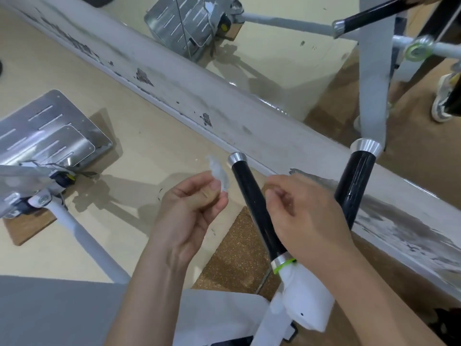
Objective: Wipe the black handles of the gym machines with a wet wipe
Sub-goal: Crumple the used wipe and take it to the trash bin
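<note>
The left hand (pixel 192 203) pinches a small wet wipe (pixel 219 174) just left of the near black handle (pixel 257 211). The right hand (pixel 301 216), loosely curled and empty, hovers over that handle. The wipe probably needs unfolding next, then wrapping round the handle.

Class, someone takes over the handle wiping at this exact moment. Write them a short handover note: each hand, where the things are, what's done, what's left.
Left hand: pinches the small wet wipe, held off the handles.
Right hand: loosely curled, empty, in front of the near black handle.
Second black handle stands to the right; a mirror behind repeats them.
Done: cannot tell whether any handle has been wiped.
Left: wipe both handles.
</note>
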